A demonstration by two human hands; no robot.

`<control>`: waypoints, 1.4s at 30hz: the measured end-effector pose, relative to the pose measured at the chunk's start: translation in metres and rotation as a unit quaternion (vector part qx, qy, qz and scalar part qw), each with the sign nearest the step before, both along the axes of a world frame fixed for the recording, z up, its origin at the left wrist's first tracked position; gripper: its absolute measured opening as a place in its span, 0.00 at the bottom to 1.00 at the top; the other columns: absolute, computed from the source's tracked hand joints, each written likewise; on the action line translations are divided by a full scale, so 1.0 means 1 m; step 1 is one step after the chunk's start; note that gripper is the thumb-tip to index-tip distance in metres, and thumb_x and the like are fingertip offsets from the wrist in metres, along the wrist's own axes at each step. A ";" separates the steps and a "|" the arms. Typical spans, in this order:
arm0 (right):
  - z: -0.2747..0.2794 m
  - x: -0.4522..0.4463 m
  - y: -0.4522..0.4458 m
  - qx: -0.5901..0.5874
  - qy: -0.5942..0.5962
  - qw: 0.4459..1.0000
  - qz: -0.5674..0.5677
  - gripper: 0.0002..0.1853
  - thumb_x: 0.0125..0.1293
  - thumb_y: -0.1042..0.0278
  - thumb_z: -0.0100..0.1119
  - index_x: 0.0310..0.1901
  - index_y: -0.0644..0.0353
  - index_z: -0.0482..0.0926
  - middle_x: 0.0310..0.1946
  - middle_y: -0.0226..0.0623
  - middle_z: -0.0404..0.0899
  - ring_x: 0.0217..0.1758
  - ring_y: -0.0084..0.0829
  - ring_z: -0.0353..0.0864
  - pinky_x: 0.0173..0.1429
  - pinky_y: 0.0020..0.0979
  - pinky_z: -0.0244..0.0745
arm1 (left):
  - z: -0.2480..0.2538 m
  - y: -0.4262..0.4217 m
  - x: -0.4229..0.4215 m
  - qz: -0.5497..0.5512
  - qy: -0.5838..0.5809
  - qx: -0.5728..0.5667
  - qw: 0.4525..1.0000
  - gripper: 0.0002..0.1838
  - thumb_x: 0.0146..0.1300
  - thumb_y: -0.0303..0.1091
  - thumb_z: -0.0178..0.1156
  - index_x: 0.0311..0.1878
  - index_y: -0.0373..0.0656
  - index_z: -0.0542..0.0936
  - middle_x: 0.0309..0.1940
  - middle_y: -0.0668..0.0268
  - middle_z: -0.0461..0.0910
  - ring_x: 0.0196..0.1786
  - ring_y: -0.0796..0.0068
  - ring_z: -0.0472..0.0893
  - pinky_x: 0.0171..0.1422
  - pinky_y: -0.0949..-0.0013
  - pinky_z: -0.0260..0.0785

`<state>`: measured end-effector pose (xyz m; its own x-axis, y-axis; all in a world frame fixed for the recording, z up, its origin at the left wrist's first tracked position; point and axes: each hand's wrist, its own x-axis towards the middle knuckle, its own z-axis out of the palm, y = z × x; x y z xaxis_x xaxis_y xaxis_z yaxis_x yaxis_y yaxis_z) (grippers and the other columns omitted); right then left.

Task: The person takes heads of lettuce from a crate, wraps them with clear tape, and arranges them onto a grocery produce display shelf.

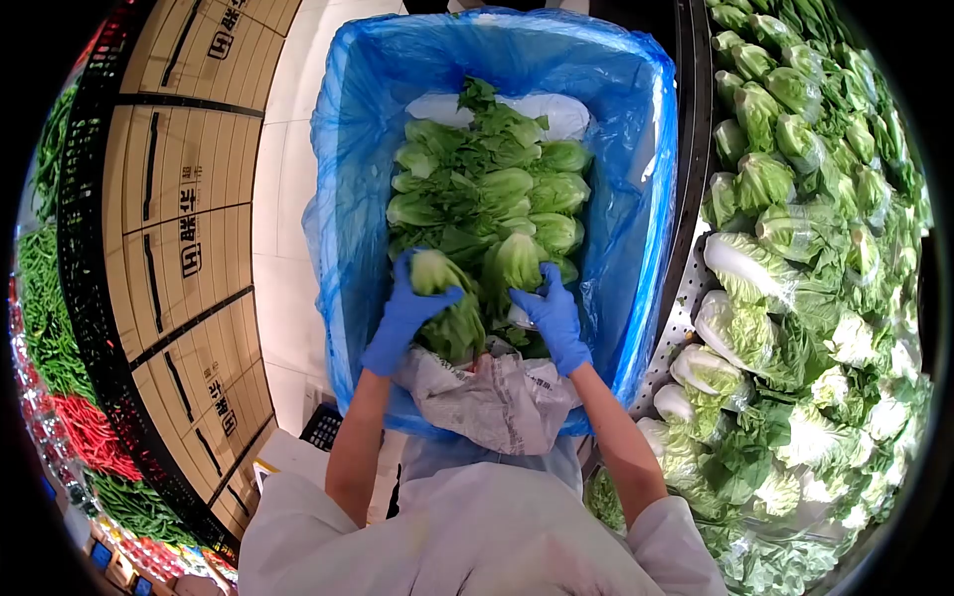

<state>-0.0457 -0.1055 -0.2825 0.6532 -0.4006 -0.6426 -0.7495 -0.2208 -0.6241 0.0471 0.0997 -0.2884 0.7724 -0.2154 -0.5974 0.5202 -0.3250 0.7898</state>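
Observation:
Both hands wear blue gloves and reach into a large bin with a blue plastic liner [348, 199]. My left hand [417, 310] grips a head of lettuce [447, 288], thumb and fingers curved round its pale base. On the other side, my right hand [549, 316] is closed round a second head of lettuce [514, 263]. Beyond them, more lettuce heads [502, 189] lie in rows, leaves towards the middle. A crumpled white plastic sack [487, 402] hangs at the bin's near edge, just below both hands.
Bagged lettuces and cabbages [755, 278] fill a display shelf on the right. Cardboard boxes [189, 169] stand in a row on the left, beside green and red peppers [89, 432]. White floor tiles [288, 199] show between boxes and bin.

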 end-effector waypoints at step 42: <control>0.238 -0.025 -0.030 0.172 -0.219 0.960 -0.021 0.32 0.47 0.66 0.68 0.55 0.61 0.66 0.33 0.35 0.80 0.36 0.23 0.79 0.43 0.24 0.72 | 0.219 -0.070 -0.008 -0.253 -0.133 -0.167 0.944 0.72 0.27 0.39 0.79 0.69 0.42 0.34 0.66 0.56 0.50 0.68 0.64 0.53 0.70 0.62 0.48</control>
